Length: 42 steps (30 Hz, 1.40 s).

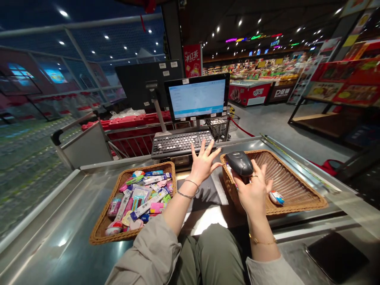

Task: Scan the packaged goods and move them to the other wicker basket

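Observation:
My right hand [253, 190] is closed round the handle of a black barcode scanner [240, 163], held over the near left corner of a wicker basket [299, 198]. One small egg-shaped sweet [276, 197] lies in that basket. My left hand [203, 162] hovers open with fingers spread, just in front of a black keyboard [181, 143], holding nothing. To its left, another wicker basket [102, 225] is filled with several colourful packets [139, 198] of sweets and small goods.
A lit till screen [197, 97] stands behind the keyboard on a steel checkout counter [62, 245]. Red shopping baskets [133, 122] are stacked behind a metal rail. A dark flat pad [337, 255] lies at the near right. Store shelves and freezers fill the background.

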Tool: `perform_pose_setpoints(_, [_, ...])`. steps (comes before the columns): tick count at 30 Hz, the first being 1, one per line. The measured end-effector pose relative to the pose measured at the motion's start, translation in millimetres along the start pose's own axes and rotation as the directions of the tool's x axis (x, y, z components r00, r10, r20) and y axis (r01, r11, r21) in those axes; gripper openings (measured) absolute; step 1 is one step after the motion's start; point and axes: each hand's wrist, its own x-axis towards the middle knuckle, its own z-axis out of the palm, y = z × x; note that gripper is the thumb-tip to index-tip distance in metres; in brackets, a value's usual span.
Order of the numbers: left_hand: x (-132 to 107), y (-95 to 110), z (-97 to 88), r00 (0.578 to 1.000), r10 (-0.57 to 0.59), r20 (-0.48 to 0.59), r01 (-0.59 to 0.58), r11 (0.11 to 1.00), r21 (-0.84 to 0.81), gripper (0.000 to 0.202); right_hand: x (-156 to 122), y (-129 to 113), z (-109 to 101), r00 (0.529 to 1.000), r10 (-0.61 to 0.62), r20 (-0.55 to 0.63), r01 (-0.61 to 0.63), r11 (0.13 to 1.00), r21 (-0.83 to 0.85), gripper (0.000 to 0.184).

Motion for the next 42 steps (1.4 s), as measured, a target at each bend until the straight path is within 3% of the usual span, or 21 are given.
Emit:
perform_pose_setpoints(16, [-60,-61,-34.3,0.979,-0.202,-0.029,0.203,0.978,0.055,0.060,-4,-27,37,0.971,-0.189,0.144,0.198,0.979,-0.054,0.038])
perform_pose_setpoints(27, [-108,-101,-66.6,0.947,-0.320,-0.012,0.320,0.942,0.101,0.058,-10,-41,64,0.921,-0.297,0.251,0.322,0.944,-0.066,0.032])
perform_pose_setpoints(36, [-145,-130,-77.0,0.922,-0.387,-0.001,0.381,0.906,0.183,0.058,-19,-61,89,0.866,-0.358,0.348,0.388,0.922,-0.016,0.028])
perform_pose_setpoints(42, [-169,-138,-79.3,0.915,-0.398,0.065,0.375,0.900,0.221,0.061,-34,-68,99,0.831,-0.389,0.399,0.417,0.909,0.017,0.028])
